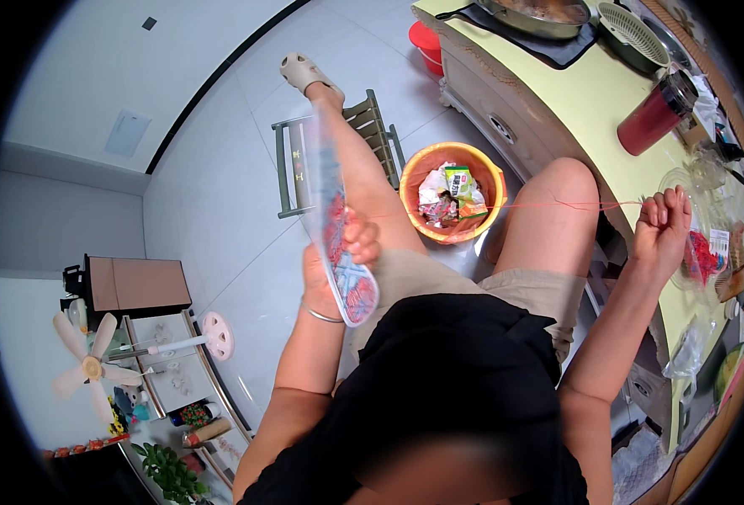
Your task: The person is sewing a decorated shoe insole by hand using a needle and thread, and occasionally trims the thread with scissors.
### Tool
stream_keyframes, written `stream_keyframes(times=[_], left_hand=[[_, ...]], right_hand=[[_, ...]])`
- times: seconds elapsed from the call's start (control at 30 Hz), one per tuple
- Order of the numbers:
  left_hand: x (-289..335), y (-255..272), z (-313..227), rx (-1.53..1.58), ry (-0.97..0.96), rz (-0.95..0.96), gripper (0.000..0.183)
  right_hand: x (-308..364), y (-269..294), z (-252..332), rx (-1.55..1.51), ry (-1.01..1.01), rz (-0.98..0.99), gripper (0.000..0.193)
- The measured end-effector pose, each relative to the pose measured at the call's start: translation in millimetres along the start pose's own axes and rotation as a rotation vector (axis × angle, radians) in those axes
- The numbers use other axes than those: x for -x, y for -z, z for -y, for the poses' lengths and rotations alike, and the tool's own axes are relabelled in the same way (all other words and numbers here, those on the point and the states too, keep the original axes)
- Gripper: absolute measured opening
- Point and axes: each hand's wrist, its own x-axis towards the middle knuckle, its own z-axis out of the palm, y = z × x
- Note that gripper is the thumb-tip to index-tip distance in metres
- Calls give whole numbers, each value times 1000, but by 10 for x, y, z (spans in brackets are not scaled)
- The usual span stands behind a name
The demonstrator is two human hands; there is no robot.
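My left hand (353,241) is closed round a long flat insole (353,282), held up on edge above my thigh. Red and blue stitching covers its lower part; its upper end is smeared by motion. From the insole a thin red thread (540,204) stretches nearly level to the right, over the waste bin and my knee. Its other end is at my right hand (664,215), raised by the table edge with fingers pinched together. Whether a needle is between those fingers I cannot make out. Just beyond that hand, a bundle of red thread (705,257) lies in clear plastic.
An orange waste bin (411,206) with wrappers stands between my legs. A folding stool (288,168) is under my left leg. The yellow-topped table (574,101) on the right carries a dark red flask (653,116) and a pan (548,18). A fan (92,368) stands far left.
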Motion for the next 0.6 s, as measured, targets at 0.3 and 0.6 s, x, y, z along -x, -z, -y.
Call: stream_keyframes(times=[0.3,0.6], left_hand=[[-184,72,505,271,381,196,26],[-191,96,545,205,416,233,28]], right_hand=[[1400,-1156,-932,879,360,759,9],[1526,-1278,-1007,936,494,915,12]])
